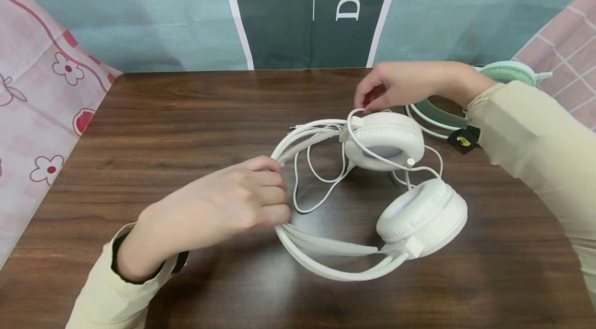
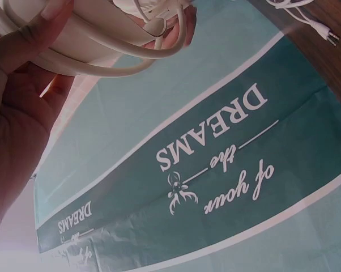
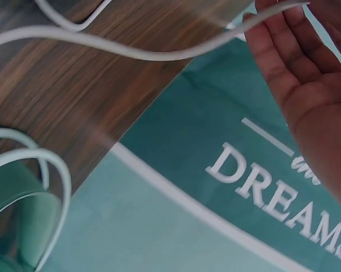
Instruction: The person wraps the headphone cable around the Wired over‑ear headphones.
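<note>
A pair of white over-ear headphones (image 1: 421, 220) is held over the wooden table, with its ear cups toward the right. My left hand (image 1: 223, 202) grips the middle of the headband, and in the left wrist view the thumb (image 2: 32, 34) lies across the band. Beyond the upper ear cup (image 1: 384, 140), my right hand (image 1: 400, 83) pinches the white cable (image 3: 153, 55) between thumb and fingers. From there the cable loops over that ear cup toward the lower one. More of it lies in loose loops inside the headband's curve. Its plug (image 2: 332, 38) shows in the left wrist view.
A green and white pair of headphones (image 1: 507, 71) lies at the table's back right, partly hidden by my right forearm. A teal printed cloth (image 1: 186, 13) hangs behind the table (image 1: 186, 106). Pink patterned cloths (image 1: 44, 91) border both sides.
</note>
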Tool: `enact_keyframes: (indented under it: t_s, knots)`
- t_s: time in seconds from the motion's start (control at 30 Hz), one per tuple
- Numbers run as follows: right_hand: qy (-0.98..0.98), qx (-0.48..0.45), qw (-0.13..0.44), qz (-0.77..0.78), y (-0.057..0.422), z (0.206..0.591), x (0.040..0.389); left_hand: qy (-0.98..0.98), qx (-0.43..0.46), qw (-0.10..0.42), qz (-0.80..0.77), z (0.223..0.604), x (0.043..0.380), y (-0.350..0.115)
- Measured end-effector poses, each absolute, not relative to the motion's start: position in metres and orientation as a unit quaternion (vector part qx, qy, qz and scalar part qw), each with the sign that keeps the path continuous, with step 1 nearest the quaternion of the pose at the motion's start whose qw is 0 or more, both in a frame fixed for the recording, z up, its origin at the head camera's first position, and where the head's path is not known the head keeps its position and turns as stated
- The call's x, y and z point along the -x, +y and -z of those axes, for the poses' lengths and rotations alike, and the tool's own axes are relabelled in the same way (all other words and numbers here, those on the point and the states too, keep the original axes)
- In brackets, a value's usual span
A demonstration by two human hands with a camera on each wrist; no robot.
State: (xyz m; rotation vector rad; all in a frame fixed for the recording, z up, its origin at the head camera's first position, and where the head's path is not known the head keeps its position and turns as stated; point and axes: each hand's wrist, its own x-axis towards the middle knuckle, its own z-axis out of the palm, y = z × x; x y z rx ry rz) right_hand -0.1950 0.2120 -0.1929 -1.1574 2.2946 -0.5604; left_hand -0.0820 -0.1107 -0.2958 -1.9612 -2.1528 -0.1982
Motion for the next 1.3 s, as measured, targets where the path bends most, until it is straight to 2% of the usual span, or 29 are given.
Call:
enact_keyframes:
  t_s: [0.07, 0.2, 0.3, 0.4, 0.67, 0.77, 0.97, 1.13, 1.3]
  knots:
    - [0.853, 0.409, 0.255, 0.198, 0.22, 0.194, 0.198, -0.734, 0.665, 0.118, 0.072, 0.292, 0.084, -0.113]
    - [0.87, 0.387, 0.241, 0.19, 0.239, 0.2, 0.203, -0.743, 0.653, 0.118, 0.092, 0.238, 0.073, -0.108]
    - [0.878, 0.362, 0.231, 0.21, 0.254, 0.207, 0.204, -0.745, 0.644, 0.127, 0.122, 0.215, 0.07, -0.11]
    - [0.881, 0.333, 0.228, 0.246, 0.266, 0.211, 0.202, -0.745, 0.637, 0.138, 0.14, 0.216, 0.075, -0.117]
    - [0.872, 0.322, 0.21, 0.303, 0.275, 0.219, 0.196, -0.742, 0.627, 0.161, 0.175, 0.252, 0.098, -0.14]
    - [0.88, 0.288, 0.22, 0.307, 0.282, 0.226, 0.194, -0.745, 0.618, 0.176, 0.18, 0.259, 0.104, -0.15]
    - [0.875, 0.248, 0.238, 0.342, 0.302, 0.237, 0.189, -0.758, 0.582, 0.212, 0.206, 0.242, 0.107, -0.163]
    - [0.886, 0.233, 0.196, 0.348, 0.316, 0.24, 0.184, -0.775, 0.544, 0.238, 0.218, 0.217, 0.097, -0.156]
    - [0.891, 0.184, 0.152, 0.385, 0.324, 0.24, 0.179, -0.789, 0.529, 0.227, 0.214, 0.214, 0.097, -0.158]
